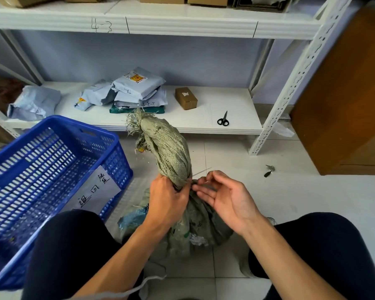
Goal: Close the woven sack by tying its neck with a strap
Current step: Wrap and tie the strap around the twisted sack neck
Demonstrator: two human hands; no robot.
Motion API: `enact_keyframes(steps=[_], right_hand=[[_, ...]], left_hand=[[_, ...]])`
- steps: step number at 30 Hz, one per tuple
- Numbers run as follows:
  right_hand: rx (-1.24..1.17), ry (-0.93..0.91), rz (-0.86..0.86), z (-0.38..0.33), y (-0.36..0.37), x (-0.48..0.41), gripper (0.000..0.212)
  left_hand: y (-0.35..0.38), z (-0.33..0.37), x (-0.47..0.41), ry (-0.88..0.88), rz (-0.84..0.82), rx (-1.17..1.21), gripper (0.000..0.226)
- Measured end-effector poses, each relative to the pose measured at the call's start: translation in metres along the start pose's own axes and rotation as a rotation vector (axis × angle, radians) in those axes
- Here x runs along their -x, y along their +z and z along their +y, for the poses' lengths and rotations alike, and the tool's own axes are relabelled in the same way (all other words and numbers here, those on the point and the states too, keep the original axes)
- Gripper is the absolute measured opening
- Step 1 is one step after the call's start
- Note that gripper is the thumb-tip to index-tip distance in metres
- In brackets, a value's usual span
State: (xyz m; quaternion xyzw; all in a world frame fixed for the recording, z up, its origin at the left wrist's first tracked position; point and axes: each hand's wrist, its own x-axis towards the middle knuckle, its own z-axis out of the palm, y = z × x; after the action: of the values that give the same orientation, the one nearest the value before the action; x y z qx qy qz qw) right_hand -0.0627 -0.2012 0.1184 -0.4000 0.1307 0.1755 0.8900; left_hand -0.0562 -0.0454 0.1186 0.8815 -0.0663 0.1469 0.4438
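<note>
Gripping the twisted neck of the woven sack (171, 152) in the left hand (167, 198); pinching the thin strap (201, 171) there with the right hand (225, 198). Standing on the floor (290, 191) between the knees, beside a blue basket (59, 120), before a shelf (236, 105) bearing scissors (223, 121).

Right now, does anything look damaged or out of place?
The woven sack has a frayed top edge, loose threads sticking out. Small dark scraps lie on the floor near the wooden cabinet.
</note>
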Motion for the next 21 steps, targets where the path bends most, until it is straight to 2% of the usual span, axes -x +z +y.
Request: enact_keyframes(steps=[13, 21], right_hand=[[0.007, -0.001, 0.001, -0.001, -0.001, -0.002, 0.015], [0.031, 0.036, 0.048, -0.001, 0.001, 0.001, 0.025]], left_hand=[[0.006, -0.011, 0.000, 0.039, -0.041, -0.015, 0.008], [0.006, -0.009, 0.001, 0.035, -0.029, -0.009, 0.009]])
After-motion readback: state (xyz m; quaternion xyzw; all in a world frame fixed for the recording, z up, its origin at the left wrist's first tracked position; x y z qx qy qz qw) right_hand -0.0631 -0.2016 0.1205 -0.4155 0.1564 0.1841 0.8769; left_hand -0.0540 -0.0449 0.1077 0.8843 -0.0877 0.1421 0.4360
